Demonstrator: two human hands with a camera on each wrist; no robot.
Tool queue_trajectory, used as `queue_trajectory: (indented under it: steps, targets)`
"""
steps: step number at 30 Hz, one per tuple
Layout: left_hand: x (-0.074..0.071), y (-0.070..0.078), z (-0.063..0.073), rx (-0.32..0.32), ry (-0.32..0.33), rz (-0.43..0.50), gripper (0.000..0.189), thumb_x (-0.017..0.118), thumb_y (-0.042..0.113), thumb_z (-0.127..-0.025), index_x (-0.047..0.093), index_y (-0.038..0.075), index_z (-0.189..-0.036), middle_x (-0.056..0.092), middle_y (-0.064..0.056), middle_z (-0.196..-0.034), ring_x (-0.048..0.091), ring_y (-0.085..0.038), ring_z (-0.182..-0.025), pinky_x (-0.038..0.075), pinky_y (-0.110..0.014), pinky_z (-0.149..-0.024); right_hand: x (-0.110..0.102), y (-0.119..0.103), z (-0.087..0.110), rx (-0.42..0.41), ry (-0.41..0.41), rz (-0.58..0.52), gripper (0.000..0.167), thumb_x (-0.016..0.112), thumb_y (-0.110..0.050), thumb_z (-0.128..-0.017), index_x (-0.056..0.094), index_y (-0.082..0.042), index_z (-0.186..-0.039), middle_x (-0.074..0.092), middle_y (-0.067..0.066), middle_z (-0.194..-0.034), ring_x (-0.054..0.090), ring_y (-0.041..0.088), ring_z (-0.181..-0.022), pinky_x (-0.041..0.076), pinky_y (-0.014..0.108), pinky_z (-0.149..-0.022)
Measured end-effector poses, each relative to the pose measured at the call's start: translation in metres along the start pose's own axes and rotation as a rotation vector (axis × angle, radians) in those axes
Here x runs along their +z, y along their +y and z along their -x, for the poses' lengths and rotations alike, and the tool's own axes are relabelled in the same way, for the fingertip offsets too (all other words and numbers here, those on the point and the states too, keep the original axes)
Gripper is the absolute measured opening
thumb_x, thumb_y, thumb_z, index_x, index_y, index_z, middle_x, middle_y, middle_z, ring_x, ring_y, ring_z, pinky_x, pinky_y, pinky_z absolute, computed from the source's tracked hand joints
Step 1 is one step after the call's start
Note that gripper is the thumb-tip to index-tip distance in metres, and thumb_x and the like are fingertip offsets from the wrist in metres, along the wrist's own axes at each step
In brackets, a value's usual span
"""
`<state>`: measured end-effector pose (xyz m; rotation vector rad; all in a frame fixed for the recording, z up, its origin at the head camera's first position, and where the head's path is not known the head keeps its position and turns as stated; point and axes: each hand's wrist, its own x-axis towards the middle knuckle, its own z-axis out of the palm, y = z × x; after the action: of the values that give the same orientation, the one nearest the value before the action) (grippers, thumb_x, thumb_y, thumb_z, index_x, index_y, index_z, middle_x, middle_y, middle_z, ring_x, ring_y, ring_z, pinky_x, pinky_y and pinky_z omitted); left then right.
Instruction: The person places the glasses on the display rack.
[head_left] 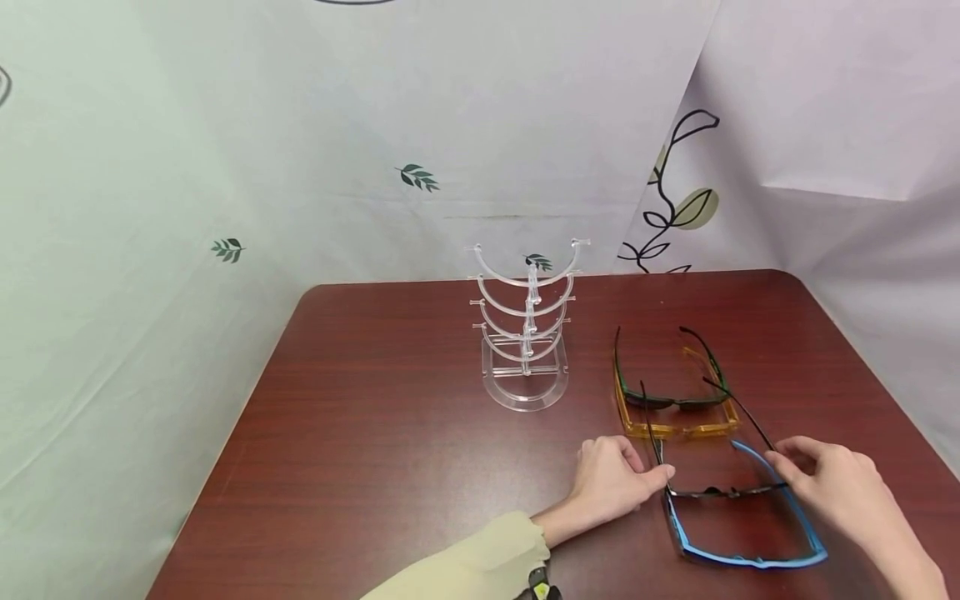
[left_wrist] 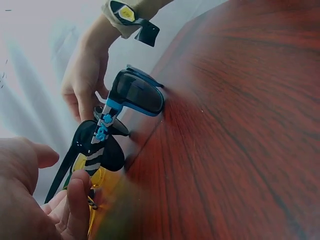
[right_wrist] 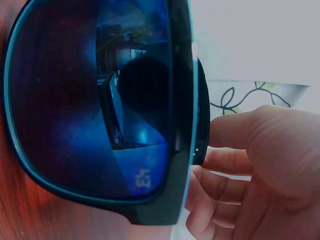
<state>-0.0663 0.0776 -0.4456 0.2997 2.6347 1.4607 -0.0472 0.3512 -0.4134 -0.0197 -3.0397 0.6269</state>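
Note:
Black sunglasses (head_left: 723, 492) sit between my two hands, their temples pointing away from me. My left hand (head_left: 617, 475) has its thumb and fingers at the left hinge and temple. On the other side my right hand (head_left: 840, 483) pinches the right temple by its hinge. The black front overlaps the blue-framed sunglasses (head_left: 757, 563), which rest nearer to me on the table. In the left wrist view, the black sunglasses (left_wrist: 111, 152) show behind a patterned temple of the blue pair (left_wrist: 142, 95). A large dark blue lens (right_wrist: 90, 125) fills much of the right wrist view.
Beyond my hands lie amber-framed glasses (head_left: 682, 432) with a dark green pair (head_left: 675, 403) set inside them. A transparent tiered eyewear stand (head_left: 525, 406) stands farther back, left of the glasses. The reddish-brown table (head_left: 360, 450) meets a pale patterned cloth (head_left: 315, 150) behind it.

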Motion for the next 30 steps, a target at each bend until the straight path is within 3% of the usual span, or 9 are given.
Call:
queue_trajectory:
  steps: [9,17,30]
  targets:
    - [0.005,0.006,-0.004,0.003,-0.012,-0.004,0.034,0.082,0.034,-0.079,0.06,0.023,-0.056,0.046,0.016,-0.036,0.042,0.006,-0.031,0.037,-0.01,-0.047,0.003,0.001,-0.002,-0.022,0.008,-0.026,0.013,0.069,-0.006,-0.09,0.071,0.005,-0.096,0.07,0.009,-0.076,0.063,0.022,-0.064,0.046,0.035,-0.05]
    - [0.007,0.011,-0.003,0.039,-0.005,0.043,0.024,0.078,0.021,-0.08,0.064,0.017,-0.061,0.052,0.015,-0.04,0.044,0.011,-0.035,0.037,-0.008,-0.047,0.005,0.004,-0.001,-0.043,0.026,-0.037,0.01,0.07,-0.005,-0.089,0.072,0.003,-0.094,0.07,0.007,-0.077,0.061,0.016,-0.062,0.044,0.028,-0.048]
    - [0.006,0.014,-0.002,0.054,0.034,0.051,0.018,0.075,0.015,-0.081,0.065,0.017,-0.066,0.055,0.016,-0.043,0.043,0.013,-0.039,0.036,-0.007,-0.048,0.002,0.0,0.0,-0.028,0.02,-0.042,0.013,0.07,-0.006,-0.091,0.072,0.005,-0.098,0.071,0.01,-0.079,0.06,0.016,-0.063,0.041,0.028,-0.048]
